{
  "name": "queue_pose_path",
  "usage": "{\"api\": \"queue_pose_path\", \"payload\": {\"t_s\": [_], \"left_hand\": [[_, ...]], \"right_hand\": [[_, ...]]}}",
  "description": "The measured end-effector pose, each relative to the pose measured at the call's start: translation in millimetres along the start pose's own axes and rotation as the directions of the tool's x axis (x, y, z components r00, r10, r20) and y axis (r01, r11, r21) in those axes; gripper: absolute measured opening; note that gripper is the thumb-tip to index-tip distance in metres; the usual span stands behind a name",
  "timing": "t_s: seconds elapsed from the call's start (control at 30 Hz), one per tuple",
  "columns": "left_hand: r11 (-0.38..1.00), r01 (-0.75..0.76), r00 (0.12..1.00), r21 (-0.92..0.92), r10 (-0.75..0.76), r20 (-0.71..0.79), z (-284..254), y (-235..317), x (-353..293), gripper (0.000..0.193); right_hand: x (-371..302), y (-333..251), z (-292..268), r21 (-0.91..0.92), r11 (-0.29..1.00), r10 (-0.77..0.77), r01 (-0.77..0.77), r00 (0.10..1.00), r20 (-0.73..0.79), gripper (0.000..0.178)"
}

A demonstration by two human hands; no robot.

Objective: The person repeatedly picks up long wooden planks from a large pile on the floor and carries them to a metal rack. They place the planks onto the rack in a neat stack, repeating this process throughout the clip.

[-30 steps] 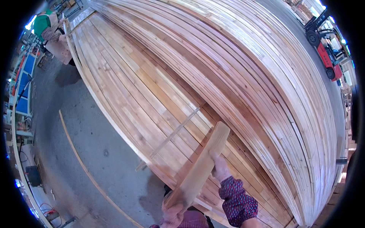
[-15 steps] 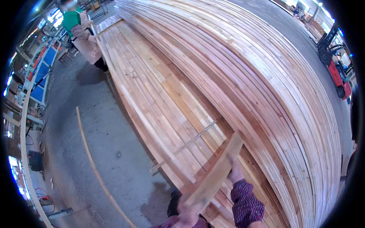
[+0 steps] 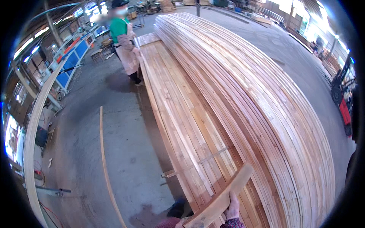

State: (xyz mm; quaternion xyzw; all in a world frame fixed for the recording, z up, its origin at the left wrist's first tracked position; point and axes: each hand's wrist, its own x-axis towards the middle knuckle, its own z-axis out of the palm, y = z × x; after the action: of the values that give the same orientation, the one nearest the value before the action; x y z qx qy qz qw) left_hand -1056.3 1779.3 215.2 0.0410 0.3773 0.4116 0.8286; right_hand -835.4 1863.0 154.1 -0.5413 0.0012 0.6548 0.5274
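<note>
A short wooden board (image 3: 222, 197) is held slantwise above the near end of a low layer of long planks (image 3: 178, 110). My right hand (image 3: 232, 208), in a pale glove, grips the board along its right side. At the board's near end, by the lower edge of the picture, my left hand (image 3: 181, 223) is closed on it, though much of that hand is cut off. Beyond the board, a thin wooden strip (image 3: 207, 160) lies across the planks and sticks out past their left side.
A taller stack of long planks (image 3: 251, 87) rises along the right. At the far left end of the low layer stands a person (image 3: 123, 41) in a green top and apron. One narrow wooden strip (image 3: 104, 159) lies on the floor; a red forklift (image 3: 344, 110) is far right.
My view has swung up, so the far hall shows more and the planks sit lower. The board and both hands appear lower in the picture, with the board still held.
</note>
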Motion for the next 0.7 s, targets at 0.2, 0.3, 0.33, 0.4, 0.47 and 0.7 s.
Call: {"api": "queue_pose_path", "payload": {"t_s": [0.2, 0.3, 0.33, 0.4, 0.47, 0.7], "left_hand": [[0.801, 0.006, 0.979, 0.599, -0.125, 0.158, 6, 13, -22, 0.041], [0.676, -0.079, 0.957, 0.733, -0.154, 0.246, 18, 7, -18, 0.045], [0.632, -0.115, 0.95, 0.766, -0.157, 0.271, 25, 5, -14, 0.046], [0.542, -0.197, 0.927, 0.817, -0.168, 0.335, 42, 0, -7, 0.049], [0.5, -0.251, 0.917, 0.829, -0.152, 0.369, 55, -10, -3, 0.051], [0.82, 0.15, 0.94, 0.553, -0.291, 0.177, 31, -52, -3, 0.06]], "right_hand": [[-92, -52, 25, -0.039, 0.954, -0.289, 0.298, 0.946, 0.145, 0.051], [-124, -79, 27, -0.26, 0.876, -0.353, 0.406, 0.907, 0.229, 0.053], [-134, -87, 31, -0.359, 0.831, -0.388, 0.424, 0.905, 0.172, 0.054], [-160, -93, 50, -0.419, 0.742, -0.494, 0.523, 0.849, 0.185, 0.053], [-166, -88, 44, -0.527, 0.705, -0.485, 0.475, 0.865, 0.13, 0.054], [-175, -41, 49, -0.674, 0.641, -0.274, 0.367, 0.93, 0.245, 0.069]]}}
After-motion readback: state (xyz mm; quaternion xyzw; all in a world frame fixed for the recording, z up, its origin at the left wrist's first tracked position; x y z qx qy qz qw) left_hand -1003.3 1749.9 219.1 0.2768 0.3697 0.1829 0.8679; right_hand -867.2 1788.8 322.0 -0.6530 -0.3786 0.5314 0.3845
